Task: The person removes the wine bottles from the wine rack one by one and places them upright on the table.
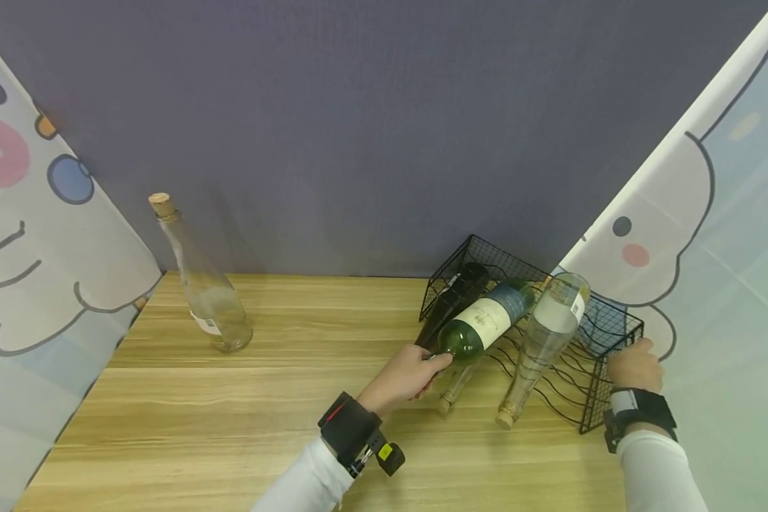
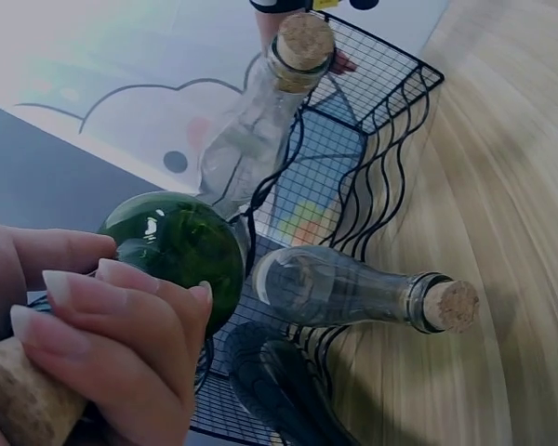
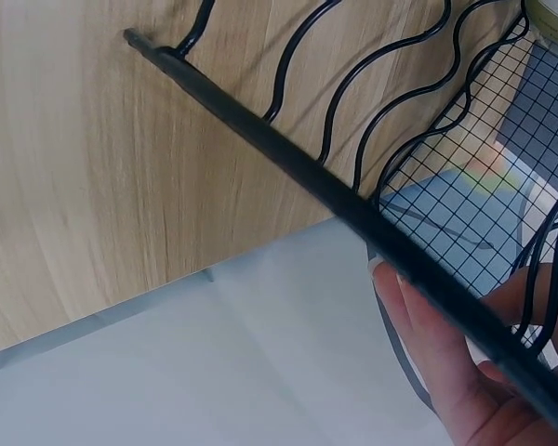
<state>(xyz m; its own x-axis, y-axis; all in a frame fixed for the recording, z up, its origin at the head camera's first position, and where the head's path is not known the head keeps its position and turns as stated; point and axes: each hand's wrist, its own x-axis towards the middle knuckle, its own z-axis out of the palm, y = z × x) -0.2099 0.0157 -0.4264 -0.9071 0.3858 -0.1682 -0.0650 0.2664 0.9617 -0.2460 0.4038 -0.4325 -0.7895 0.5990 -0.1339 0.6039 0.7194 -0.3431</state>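
In the head view my left hand [image 1: 402, 377] holds a green wine bottle [image 1: 484, 324] by its neck, the base tilted up and away over a black wire wine rack [image 1: 598, 384]. The left wrist view shows the fingers [image 2: 121, 325] curled round the neck, with a cork [image 2: 28, 395] beside them. My right hand [image 1: 636, 366] grips the rack's right end, its fingers on both sides of the frame bar [image 3: 325, 186] in the right wrist view. Lying in the rack are a dark bottle [image 1: 453, 299], a large clear corked bottle [image 1: 546, 338] and another clear corked bottle [image 2: 344, 288], mostly hidden in the head view.
A tall clear bottle with a cork [image 1: 214, 302] stands upright at the left of the wooden table [image 1: 230, 427]. A grey wall [image 1: 333, 142] rises behind, and printed cloth panels [image 1: 736, 320] flank both sides. The rack sits near the back right corner.
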